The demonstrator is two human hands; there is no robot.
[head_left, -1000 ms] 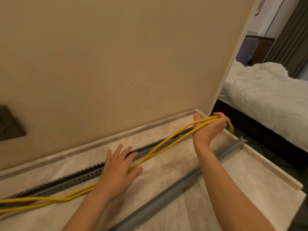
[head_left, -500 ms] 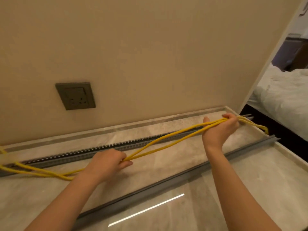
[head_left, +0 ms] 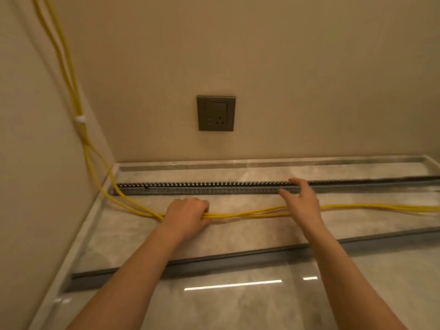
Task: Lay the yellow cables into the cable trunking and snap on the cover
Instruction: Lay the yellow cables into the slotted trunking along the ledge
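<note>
Head view: yellow cables (head_left: 250,213), perhaps three, drop down the left wall (head_left: 35,163) and lie on the counter (head_left: 238,306) in front of one slotted trunking (head_left: 202,188), not in it. The left hand (head_left: 188,214) curls round them. The right hand (head_left: 301,203) is spread above them. One cover (head_left: 238,258) lies nearer.

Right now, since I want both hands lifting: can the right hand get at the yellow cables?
Probably yes. The right hand is open, directly above the yellow cables, which lie uncovered on the countertop in front of the cable trunking. The left hand grips them.
</note>
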